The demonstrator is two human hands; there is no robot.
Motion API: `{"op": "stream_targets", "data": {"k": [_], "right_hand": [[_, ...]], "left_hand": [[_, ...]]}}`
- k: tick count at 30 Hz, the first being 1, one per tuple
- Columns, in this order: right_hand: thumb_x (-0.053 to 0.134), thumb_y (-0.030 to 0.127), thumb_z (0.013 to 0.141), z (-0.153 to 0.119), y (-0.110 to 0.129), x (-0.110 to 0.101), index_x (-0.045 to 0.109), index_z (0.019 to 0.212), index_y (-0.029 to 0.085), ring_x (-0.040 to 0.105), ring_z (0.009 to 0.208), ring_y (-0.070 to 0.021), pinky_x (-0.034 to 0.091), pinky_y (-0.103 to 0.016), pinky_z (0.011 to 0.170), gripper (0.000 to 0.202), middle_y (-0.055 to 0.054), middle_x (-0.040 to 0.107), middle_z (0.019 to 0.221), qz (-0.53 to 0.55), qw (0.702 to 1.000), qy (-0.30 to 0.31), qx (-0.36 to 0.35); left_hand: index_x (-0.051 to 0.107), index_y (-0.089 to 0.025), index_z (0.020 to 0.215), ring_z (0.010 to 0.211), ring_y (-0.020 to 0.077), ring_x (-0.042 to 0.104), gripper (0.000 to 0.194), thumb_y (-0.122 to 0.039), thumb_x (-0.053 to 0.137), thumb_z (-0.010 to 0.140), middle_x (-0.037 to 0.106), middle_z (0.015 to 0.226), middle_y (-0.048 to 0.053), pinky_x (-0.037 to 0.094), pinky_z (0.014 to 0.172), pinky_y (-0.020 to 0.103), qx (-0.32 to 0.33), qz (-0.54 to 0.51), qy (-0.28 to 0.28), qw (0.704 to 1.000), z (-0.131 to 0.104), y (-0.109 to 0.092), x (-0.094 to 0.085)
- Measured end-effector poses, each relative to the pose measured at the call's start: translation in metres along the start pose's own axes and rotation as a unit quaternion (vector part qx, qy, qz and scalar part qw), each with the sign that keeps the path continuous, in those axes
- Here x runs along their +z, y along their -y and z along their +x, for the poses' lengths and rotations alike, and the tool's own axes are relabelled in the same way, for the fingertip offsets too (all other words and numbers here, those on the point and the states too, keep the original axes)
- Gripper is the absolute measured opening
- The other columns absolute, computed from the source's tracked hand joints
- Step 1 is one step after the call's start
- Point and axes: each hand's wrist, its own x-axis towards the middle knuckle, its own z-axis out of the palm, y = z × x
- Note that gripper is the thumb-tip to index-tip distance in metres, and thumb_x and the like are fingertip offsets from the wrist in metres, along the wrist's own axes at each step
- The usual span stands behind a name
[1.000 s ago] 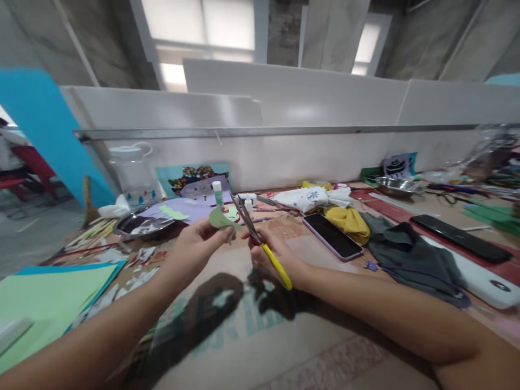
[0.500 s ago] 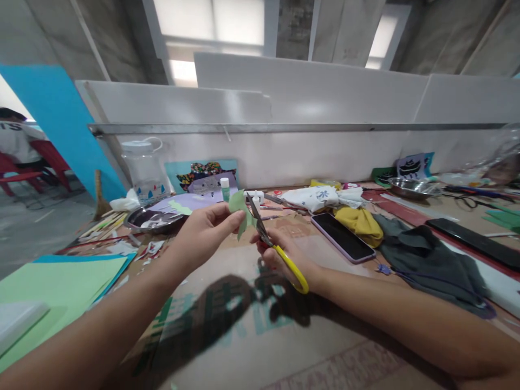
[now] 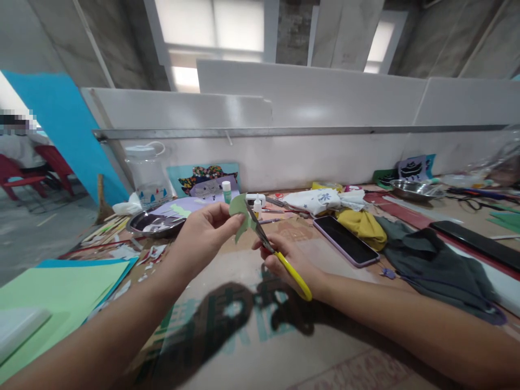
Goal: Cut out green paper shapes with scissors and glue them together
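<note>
Between the thumb and fingers of my left hand is a small curved piece of green paper, raised above the cardboard-covered table. My right hand is closed on yellow-handled scissors, one handle showing along the palm. Their blades point up and left and meet the right edge of the paper. Whether the blades are fully closed is hard to see. Behind the paper stand a glue stick and a small white-capped bottle.
Green paper sheets lie at left, near paper scraps and a metal bowl. A clear jug stands behind. To the right are a phone, a yellow cloth and a dark cloth. A person sits far left.
The scissor blades look closer together and lie along the paper's right edge. The green paper has turned slightly in my left hand. The whole view has shifted a little.
</note>
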Motion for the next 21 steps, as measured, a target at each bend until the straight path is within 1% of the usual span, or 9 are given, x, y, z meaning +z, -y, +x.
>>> {"op": "stream_targets", "data": {"k": [3,8,12,18,21], "right_hand": [[0.072,0.083,0.067,-0.001,0.000,0.001,0.058,0.102,0.019,0.039,0.061,-0.0099,0.032,-0.025,0.055,0.074,0.005,0.045,0.073,0.005,1.000,0.003,0.006],[0.073,0.081,0.068,-0.002,0.000,0.002,0.058,0.102,0.018,0.035,0.058,-0.0075,0.028,-0.024,0.053,0.073,0.006,0.045,0.074,0.030,0.999,-0.002,0.015],[0.074,0.080,0.067,-0.002,0.000,0.003,0.057,0.101,0.019,0.033,0.056,-0.0068,0.026,-0.023,0.050,0.071,0.007,0.043,0.071,0.040,0.999,0.005,0.018],[0.073,0.080,0.069,-0.002,0.002,0.002,0.058,0.102,0.018,0.035,0.056,-0.0072,0.029,-0.023,0.050,0.071,0.006,0.044,0.072,0.025,1.000,0.000,0.013],[0.073,0.079,0.070,-0.002,0.001,0.001,0.058,0.101,0.019,0.037,0.057,-0.0079,0.029,-0.024,0.050,0.070,0.006,0.044,0.071,0.014,1.000,0.000,0.005]], "left_hand": [[0.066,-0.020,0.072,0.066,0.0143,0.054,0.022,-0.039,0.076,0.078,0.064,0.070,-0.001,0.042,0.062,0.025,0.007,-0.012,-0.018,1.000,0.000,0.002,0.003],[0.067,-0.019,0.075,0.069,0.0153,0.056,0.022,-0.039,0.074,0.077,0.065,0.073,0.000,0.043,0.065,0.027,-0.002,-0.017,-0.020,1.000,-0.001,0.002,0.007],[0.067,-0.019,0.075,0.069,0.0149,0.056,0.023,-0.040,0.074,0.077,0.065,0.073,0.000,0.044,0.067,0.026,-0.007,-0.024,-0.028,0.999,-0.002,0.004,0.009],[0.069,-0.020,0.076,0.074,0.0156,0.061,0.019,-0.038,0.074,0.080,0.070,0.077,-0.001,0.046,0.073,0.026,-0.016,-0.064,-0.012,0.998,-0.003,0.009,0.011],[0.068,-0.020,0.077,0.075,0.0149,0.060,0.017,-0.036,0.073,0.082,0.069,0.077,-0.001,0.045,0.075,0.026,-0.015,-0.078,-0.010,0.997,-0.003,0.011,0.012]]}}
